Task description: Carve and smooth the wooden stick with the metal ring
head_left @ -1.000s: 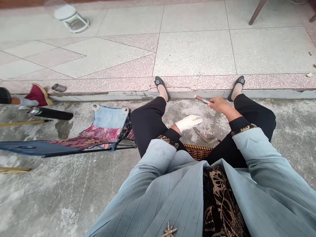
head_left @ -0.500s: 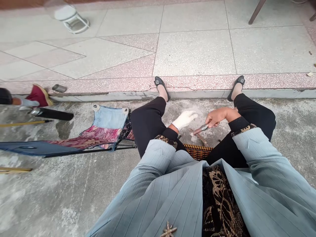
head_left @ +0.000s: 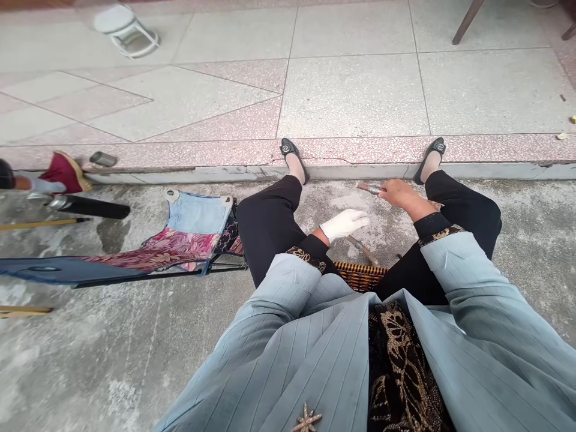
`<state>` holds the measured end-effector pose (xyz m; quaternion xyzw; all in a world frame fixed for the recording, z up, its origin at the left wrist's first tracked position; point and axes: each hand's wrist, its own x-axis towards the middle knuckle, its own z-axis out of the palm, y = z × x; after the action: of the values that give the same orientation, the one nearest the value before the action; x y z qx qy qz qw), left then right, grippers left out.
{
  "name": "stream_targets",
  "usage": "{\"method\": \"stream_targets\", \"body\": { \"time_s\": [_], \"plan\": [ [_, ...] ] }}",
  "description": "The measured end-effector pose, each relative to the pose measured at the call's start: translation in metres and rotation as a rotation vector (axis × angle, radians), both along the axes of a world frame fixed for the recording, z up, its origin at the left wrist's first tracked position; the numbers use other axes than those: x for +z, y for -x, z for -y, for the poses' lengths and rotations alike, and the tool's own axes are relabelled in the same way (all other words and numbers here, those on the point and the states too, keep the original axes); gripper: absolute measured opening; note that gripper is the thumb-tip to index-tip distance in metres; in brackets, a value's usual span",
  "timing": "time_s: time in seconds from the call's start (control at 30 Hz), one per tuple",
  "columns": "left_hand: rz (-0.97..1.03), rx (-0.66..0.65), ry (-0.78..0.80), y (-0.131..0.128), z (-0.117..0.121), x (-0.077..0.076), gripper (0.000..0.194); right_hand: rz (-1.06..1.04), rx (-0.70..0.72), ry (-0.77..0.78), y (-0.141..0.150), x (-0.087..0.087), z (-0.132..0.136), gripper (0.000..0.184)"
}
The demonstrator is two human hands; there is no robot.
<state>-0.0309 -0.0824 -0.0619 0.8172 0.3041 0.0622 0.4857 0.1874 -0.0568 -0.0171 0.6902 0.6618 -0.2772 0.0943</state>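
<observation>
My right hand (head_left: 396, 193) is bare and closed around a short reddish-brown rod with a silvery ribbed band (head_left: 369, 188). Its free end points left, above the concrete between my knees. My left hand (head_left: 345, 225) wears a white glove, and its fingers stretch out to the right. Just below the glove, a brown wooden stick (head_left: 363, 249) lies at a slant; the glove may hide its upper end. The underside of the left fingers is hidden. Between my thighs shows the edge of a woven brown-and-yellow wicker seat (head_left: 360, 276).
To my left is a low folding chair (head_left: 198, 216) with a denim and flowered cover. Beyond it are a black cylinder (head_left: 96, 207), a metal cup (head_left: 103, 159) and another person's red shoe (head_left: 63, 171). A raised tiled step (head_left: 351, 150) runs under my feet. A white stool (head_left: 126, 30) stands farther back.
My right hand has lifted the banded rod up and away from the wooden stick. The left hand has shifted slightly down and to the right.
</observation>
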Motion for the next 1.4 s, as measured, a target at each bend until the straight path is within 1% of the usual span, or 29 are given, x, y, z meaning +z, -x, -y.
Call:
{"method": "stream_targets", "body": {
  "time_s": [0.1,0.17,0.23,0.33,0.4,0.43,0.47,0.5,0.53,0.6,0.67,0.7,0.77,0.83,0.87,0.93,1.0,1.03,1.1,1.2,1.3,1.4],
  "plan": [
    [-0.001,0.068,0.011,0.002,-0.001,0.003,0.037,0.095,0.09,0.083,0.012,0.0,0.003,0.029],
    [0.005,0.117,0.019,0.002,-0.001,0.006,0.034,0.095,0.149,0.145,0.017,-0.001,0.007,0.024],
    [0.014,0.141,0.005,0.002,-0.001,0.007,0.032,0.055,0.205,0.231,0.019,-0.002,0.012,0.016],
    [0.035,0.157,-0.043,0.003,-0.003,0.004,0.032,-0.089,0.284,0.448,0.016,0.002,0.017,0.014],
    [0.054,0.217,-0.034,0.005,-0.006,0.0,0.034,-0.252,0.332,0.599,0.009,0.01,0.019,0.011],
    [0.068,0.253,-0.017,0.006,-0.007,-0.002,0.035,-0.34,0.354,0.646,0.005,0.015,0.019,0.014],
    [0.085,0.288,0.008,0.007,-0.008,-0.005,0.036,-0.442,0.363,0.656,0.0,0.019,0.019,0.019],
    [0.103,0.32,0.043,0.008,-0.009,-0.007,0.037,-0.551,0.357,0.632,-0.006,0.024,0.018,0.025],
    [0.119,0.33,0.089,0.008,-0.009,-0.009,0.039,-0.67,0.33,0.573,-0.011,0.027,0.017,0.03],
    [0.132,0.29,0.195,0.007,-0.008,-0.011,0.043,-0.925,0.182,0.39,-0.018,0.028,0.014,0.035],
    [0.103,0.219,0.26,0.005,-0.004,-0.009,0.046,-1.052,-0.013,0.229,-0.021,0.023,0.012,0.036],
    [0.081,0.186,0.265,0.004,-0.002,-0.008,0.046,-1.046,-0.104,0.173,-0.021,0.019,0.011,0.034],
    [0.041,0.169,0.25,0.001,0.002,-0.003,0.043,-0.949,-0.241,0.091,-0.018,0.01,0.008,0.029],
    [0.009,0.145,0.223,0.0,0.004,0.002,0.042,-0.761,-0.292,0.046,-0.014,0.004,0.004,0.024],
    [-0.001,0.124,0.207,-0.001,0.004,0.003,0.041,-0.637,-0.279,0.035,-0.011,0.002,0.003,0.023],
    [-0.022,0.076,0.176,-0.001,0.003,0.005,0.04,-0.351,-0.176,0.026,-0.006,0.001,0.0,0.025],
    [-0.02,0.043,0.146,-0.001,0.002,0.005,0.039,-0.058,-0.009,0.051,0.001,0.0,-0.001,0.029],
    [-0.011,0.045,0.128,-0.001,0.001,0.004,0.04,0.054,0.07,0.081,0.004,-0.001,0.0,0.032],
    [0.005,0.064,0.097,-0.001,0.001,0.003,0.04,0.177,0.176,0.163,0.011,-0.002,0.002,0.036],
    [0.038,0.117,0.122,-0.001,0.002,0.001,0.04,0.196,0.246,0.257,0.02,-0.004,0.009,0.035],
    [0.075,0.121,0.156,-0.002,0.003,0.001,0.041,0.192,0.334,0.333,0.026,-0.002,0.015,0.024],
    [0.08,0.173,0.196,0.0,-0.004,0.003,0.041,0.066,0.442,0.518,0.024,0.002,0.019,0.018]
  ]
}}
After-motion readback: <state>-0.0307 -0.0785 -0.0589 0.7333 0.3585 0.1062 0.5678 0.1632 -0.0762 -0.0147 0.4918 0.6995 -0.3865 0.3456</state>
